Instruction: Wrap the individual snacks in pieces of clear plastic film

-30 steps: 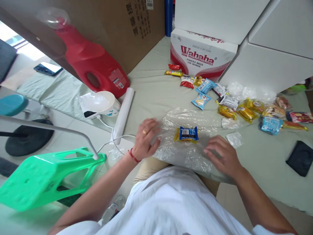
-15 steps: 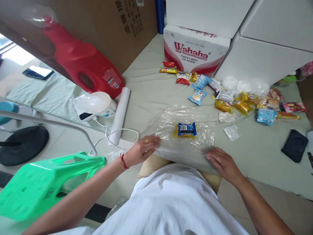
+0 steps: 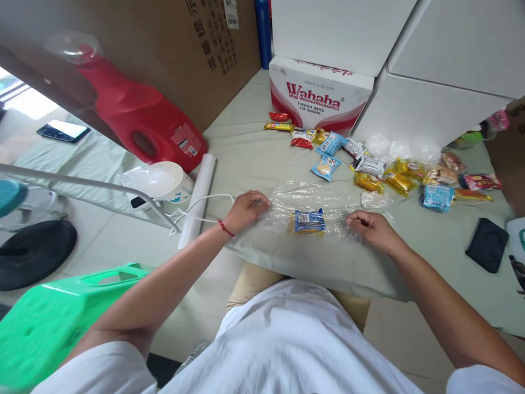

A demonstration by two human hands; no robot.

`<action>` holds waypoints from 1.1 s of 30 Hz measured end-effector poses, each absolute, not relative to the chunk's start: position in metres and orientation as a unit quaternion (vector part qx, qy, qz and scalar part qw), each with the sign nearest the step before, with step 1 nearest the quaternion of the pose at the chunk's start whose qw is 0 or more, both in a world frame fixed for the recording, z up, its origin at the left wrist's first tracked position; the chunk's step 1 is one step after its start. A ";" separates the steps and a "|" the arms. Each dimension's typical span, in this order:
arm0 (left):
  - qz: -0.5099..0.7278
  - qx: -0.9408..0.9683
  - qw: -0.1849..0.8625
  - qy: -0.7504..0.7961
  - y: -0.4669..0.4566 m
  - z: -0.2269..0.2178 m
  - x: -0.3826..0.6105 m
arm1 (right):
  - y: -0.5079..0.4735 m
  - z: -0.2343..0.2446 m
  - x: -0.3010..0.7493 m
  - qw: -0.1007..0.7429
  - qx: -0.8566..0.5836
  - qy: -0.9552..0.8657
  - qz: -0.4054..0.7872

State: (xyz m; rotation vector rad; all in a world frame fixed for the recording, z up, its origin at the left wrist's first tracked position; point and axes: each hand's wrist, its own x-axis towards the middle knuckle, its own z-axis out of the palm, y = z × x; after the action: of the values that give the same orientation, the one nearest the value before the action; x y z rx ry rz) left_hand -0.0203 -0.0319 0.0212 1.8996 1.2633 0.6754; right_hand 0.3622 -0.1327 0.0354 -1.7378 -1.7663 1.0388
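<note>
A sheet of clear plastic film (image 3: 283,192) lies on the pale green cloth before me. Its near edge is lifted and folded over a blue snack packet (image 3: 310,220), which rests on a yellow packet (image 3: 292,224) that peeks out beneath. My left hand (image 3: 249,210) pinches the film at its left side. At the right side, my right hand (image 3: 367,227) grips the film between thumb and curled fingers. Stretched wrinkles run across the packets between both hands.
Several wrapped snacks (image 3: 397,179) lie right of the far middle, before a Wahaha carton (image 3: 320,98). A crumpled clear wrapper (image 3: 375,199) is near my right hand. On the left are a white roll (image 3: 198,200), a paper tub (image 3: 174,183), a red jug (image 3: 147,117) and a green stool (image 3: 53,317).
Both hands have moved away from my body, carrying the film's near edge up and over the blue packet. The film now covers the packets, which were uncovered before.
</note>
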 end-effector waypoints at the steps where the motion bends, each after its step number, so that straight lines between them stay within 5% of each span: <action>1: 0.252 0.730 0.368 0.518 -0.030 0.016 -0.019 | -0.131 0.029 0.364 0.211 -0.635 -0.635 0.387; 5: 0.229 0.712 0.327 0.577 -0.024 0.000 -0.016 | -0.126 0.025 0.366 0.184 -0.672 -0.661 0.277; 9: 0.252 0.686 0.291 0.618 -0.020 -0.002 -0.016 | -0.129 0.053 0.343 0.266 -0.651 -0.708 0.069; 14: 0.320 0.629 0.198 0.680 -0.023 0.014 -0.019 | -0.131 0.065 0.293 0.228 -0.469 -0.847 0.105; 20: 0.441 0.658 -0.015 0.610 -0.080 0.059 0.001 | -0.120 0.038 0.278 0.166 -0.494 -0.848 0.098; 27: 0.189 0.868 0.143 0.436 -0.108 0.042 0.060 | -0.120 0.043 0.284 0.166 -0.494 -0.842 0.143; 33: 0.181 0.871 0.110 0.443 -0.097 0.025 0.072 | -0.067 0.053 0.300 0.137 -0.551 -0.811 0.139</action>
State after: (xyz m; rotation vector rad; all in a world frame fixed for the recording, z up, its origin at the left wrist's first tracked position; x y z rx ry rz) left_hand 0.0717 -0.0970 0.0245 2.5612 1.3007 0.5306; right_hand 0.3003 -0.0669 0.0529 -1.5946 -2.3475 0.4032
